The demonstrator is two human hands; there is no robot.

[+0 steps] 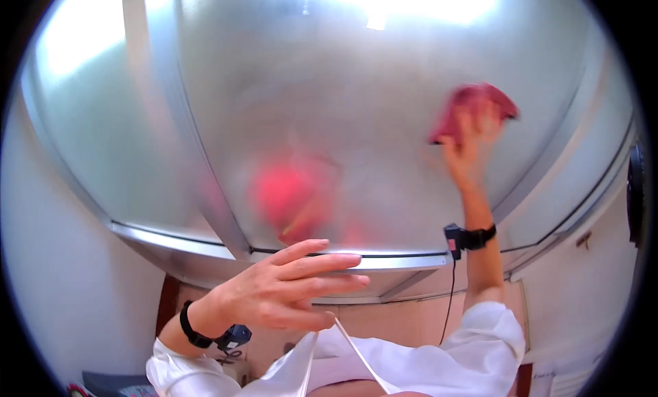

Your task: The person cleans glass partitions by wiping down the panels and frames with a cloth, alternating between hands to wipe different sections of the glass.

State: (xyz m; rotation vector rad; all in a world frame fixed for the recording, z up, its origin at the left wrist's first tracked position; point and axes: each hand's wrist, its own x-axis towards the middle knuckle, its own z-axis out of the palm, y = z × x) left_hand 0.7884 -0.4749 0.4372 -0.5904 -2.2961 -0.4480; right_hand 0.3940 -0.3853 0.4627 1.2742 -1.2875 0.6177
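Note:
A dark red cloth (473,99) lies against a large frosted glass panel (370,123) at the upper right. My right hand (473,133) presses on it with fingers spread, somewhat blurred. Lower and to the left, my left hand (291,287) hangs in front of the metal rail (384,262) under the glass. Its fingers are apart and point right, with nothing seen between them. A pale cord (353,349) runs down from near its lowest finger. Both wrists carry black straps with small devices.
A blurred red shape (284,191) shows in the frosted glass, left of centre. Metal uprights (195,123) divide the panels. A white wall (68,260) stands at the left. Beside the right wall is a dark round object (635,195). A thin cable (450,301) hangs from the right wrist device.

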